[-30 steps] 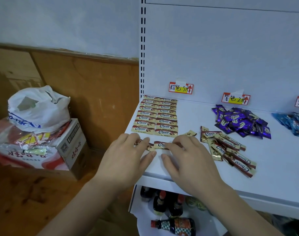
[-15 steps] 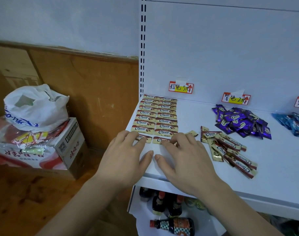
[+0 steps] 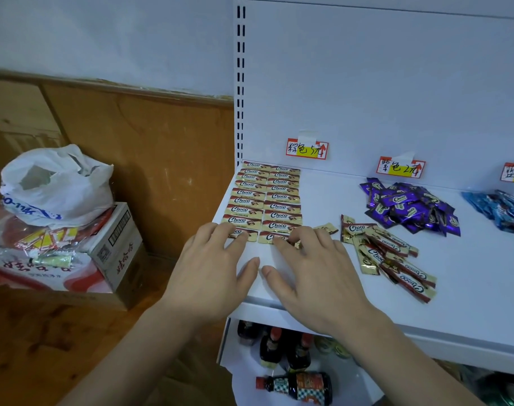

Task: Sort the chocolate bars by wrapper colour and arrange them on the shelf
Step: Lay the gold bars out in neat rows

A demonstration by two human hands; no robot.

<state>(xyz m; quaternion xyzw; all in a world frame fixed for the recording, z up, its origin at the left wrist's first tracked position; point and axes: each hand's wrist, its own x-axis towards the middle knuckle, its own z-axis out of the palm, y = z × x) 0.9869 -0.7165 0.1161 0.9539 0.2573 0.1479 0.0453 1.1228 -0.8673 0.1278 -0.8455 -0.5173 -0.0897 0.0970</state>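
Brown-and-gold Choco bars [image 3: 266, 197] lie in two neat columns at the left end of the white shelf [image 3: 469, 303]. My left hand [image 3: 211, 268] lies flat, its fingertips pressing the nearest bar of the left column [image 3: 247, 233]. My right hand [image 3: 314, 268] lies flat too, fingertips on the nearest bar of the right column [image 3: 269, 237]. A loose heap of brown bars [image 3: 387, 253] sits to the right of my right hand. Behind it are a purple pile [image 3: 411, 208] and a blue pile [image 3: 498, 209].
Three price labels [image 3: 307, 148] are taped to the shelf's back panel. Dark sauce bottles [image 3: 296, 388] stand and lie on the lower shelf. Left of the shelf, a cardboard box [image 3: 115, 253] on the wooden floor carries snack bags and a white plastic bag [image 3: 53, 186].
Both hands have pushed the two nearest brown bars away from me, up against the ends of the columns. The fingers now lie flatter.
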